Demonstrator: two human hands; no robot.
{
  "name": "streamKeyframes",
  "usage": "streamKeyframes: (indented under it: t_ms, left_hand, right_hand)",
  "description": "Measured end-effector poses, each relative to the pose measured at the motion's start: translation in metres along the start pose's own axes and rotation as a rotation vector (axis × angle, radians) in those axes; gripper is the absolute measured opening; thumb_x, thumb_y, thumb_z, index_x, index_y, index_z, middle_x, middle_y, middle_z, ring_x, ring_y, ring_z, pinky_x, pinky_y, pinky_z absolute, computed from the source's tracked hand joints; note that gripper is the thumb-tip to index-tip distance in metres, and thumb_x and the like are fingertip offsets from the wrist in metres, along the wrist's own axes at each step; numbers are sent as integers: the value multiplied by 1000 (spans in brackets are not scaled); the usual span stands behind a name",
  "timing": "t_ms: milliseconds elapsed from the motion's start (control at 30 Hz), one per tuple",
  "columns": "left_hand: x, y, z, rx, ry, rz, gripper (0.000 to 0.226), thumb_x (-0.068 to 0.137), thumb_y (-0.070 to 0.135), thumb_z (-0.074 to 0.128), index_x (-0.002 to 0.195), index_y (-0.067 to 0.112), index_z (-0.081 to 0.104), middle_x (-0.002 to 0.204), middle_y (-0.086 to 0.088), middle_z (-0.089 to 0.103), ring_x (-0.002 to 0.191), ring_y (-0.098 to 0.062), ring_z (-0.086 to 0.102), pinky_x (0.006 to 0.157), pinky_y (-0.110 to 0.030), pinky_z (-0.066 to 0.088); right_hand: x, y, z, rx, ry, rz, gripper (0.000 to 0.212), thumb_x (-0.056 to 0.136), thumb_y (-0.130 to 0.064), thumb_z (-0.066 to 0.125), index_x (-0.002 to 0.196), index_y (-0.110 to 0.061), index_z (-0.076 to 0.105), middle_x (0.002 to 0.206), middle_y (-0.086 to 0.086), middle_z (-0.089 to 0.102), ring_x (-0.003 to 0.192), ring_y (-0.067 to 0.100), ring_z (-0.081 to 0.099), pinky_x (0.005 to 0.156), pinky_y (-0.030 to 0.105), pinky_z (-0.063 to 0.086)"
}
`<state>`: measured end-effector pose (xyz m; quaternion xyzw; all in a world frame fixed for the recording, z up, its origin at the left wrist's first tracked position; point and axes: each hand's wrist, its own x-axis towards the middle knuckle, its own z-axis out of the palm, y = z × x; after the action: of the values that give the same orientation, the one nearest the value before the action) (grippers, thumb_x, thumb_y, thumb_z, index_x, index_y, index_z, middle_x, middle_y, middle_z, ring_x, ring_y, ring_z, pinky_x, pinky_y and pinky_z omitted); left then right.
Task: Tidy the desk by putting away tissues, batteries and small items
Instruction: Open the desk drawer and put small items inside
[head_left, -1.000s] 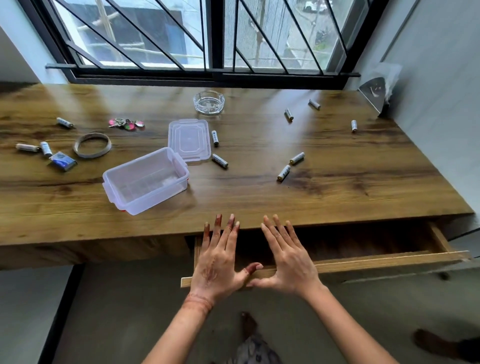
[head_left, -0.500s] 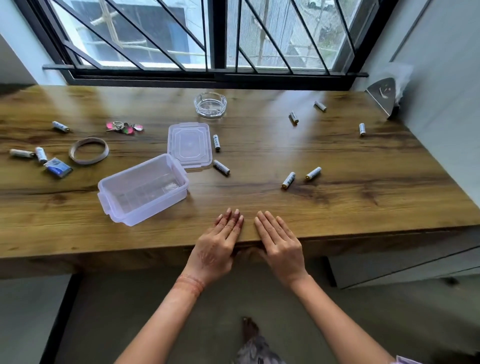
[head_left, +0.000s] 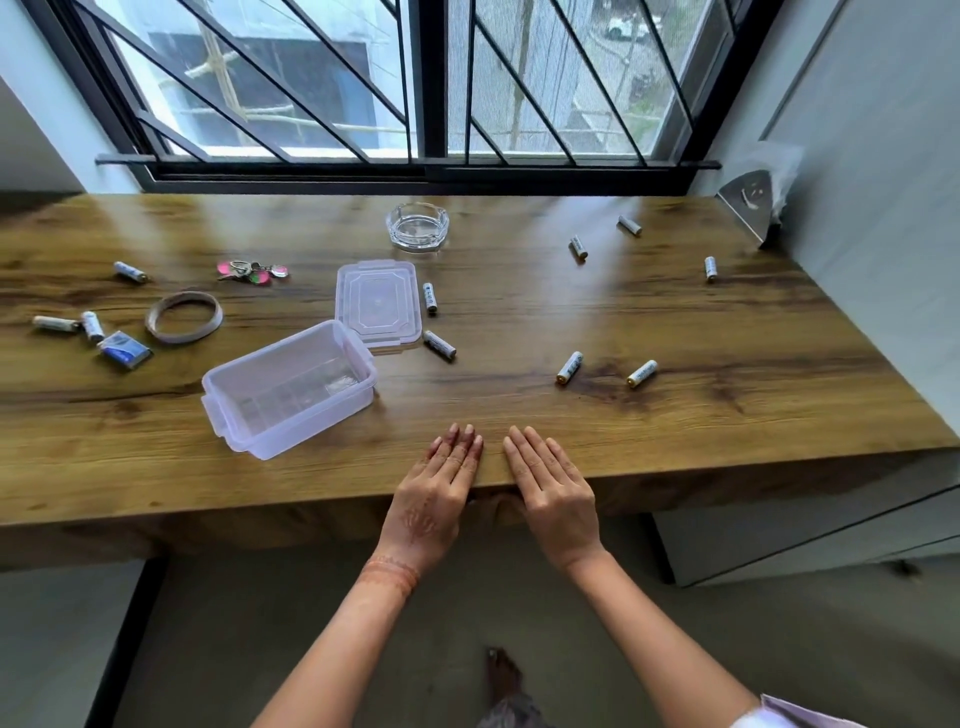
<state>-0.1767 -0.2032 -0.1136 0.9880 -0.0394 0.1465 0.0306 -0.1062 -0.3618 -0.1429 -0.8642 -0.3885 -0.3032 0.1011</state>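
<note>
My left hand (head_left: 435, 493) and right hand (head_left: 551, 491) lie flat and empty on the near edge of the desk (head_left: 727, 415), fingers straight; the batteries (head_left: 569, 367) lie scattered further away; I judge them light, hard and ready to roll, so I pinch each at its middle; the open container (head_left: 289, 387) waits at the left.
</note>
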Motion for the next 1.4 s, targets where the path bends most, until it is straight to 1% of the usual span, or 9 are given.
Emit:
streamKeyframes:
  t_ms: [200,300,600,733,867,1000,1100,1200,1400]
  left_hand:
    - [0,5,-10,-23,-76,-47,81,50,7,85,124,3,55,130,-14,56,121,-26,53,107,-36,30]
    - [-7,8,-13,-13,-119,-89,89,46,13,87,127,-1,51,133,-17,53,123,-31,49,114,-36,3]
    - [-18,28,-16,-109,-44,-71,79,67,29,75,132,-1,44,141,-16,42,131,-33,39,113,-35,6]
    - [11,35,-15,-125,-3,-53,68,81,39,42,135,-1,39,144,-14,38,133,-32,34,114,-35,7]
    - [56,44,-10,-133,42,-30,67,81,37,43,135,-2,38,144,-16,39,135,-31,33,114,-35,7]
    - [96,54,-2,-171,99,-43,66,81,36,41,135,-3,37,143,-17,39,140,-21,15,115,-33,7]
    - [114,58,6,-201,120,-72,68,81,35,41,137,-2,34,145,-13,31,144,-13,-5,116,-32,5]
    - [127,60,12,-193,112,-102,67,82,36,41,138,-2,29,145,-14,32,144,-11,-8,116,-31,2]
    - [140,61,22,-187,95,-176,67,83,34,40,138,-2,28,147,-15,32,144,-11,-8,117,-28,-2]
  right_hand:
    - [5,-3,-16,33,-173,40,47,78,-11,63,124,-6,56,129,11,57,120,23,54,110,39,32]
    - [6,-4,-27,79,-314,76,68,67,-26,79,127,-5,52,133,11,53,125,23,49,112,38,28]
    - [-12,32,-51,153,-227,578,76,93,-60,15,142,-3,25,152,11,20,142,20,8,117,27,-6]
    - [-6,73,-54,108,-199,709,92,86,-69,2,142,0,26,152,15,20,142,23,7,116,32,1]
    - [6,116,-53,123,-259,771,101,80,-75,0,141,1,28,151,16,22,142,27,13,115,35,10]
    - [9,150,-45,136,-396,718,70,94,-47,36,144,-1,17,154,12,13,144,22,5,118,36,13]
    - [4,162,-43,154,-467,629,67,96,-49,14,145,-3,10,156,7,3,142,17,-7,115,27,4]
    - [-1,168,-39,181,-488,564,95,76,-62,-27,144,-4,6,153,3,-3,140,17,-12,115,27,6]
    - [11,178,-31,234,-520,476,60,85,-39,-12,137,-9,-10,149,1,-16,139,17,-21,115,26,-3]
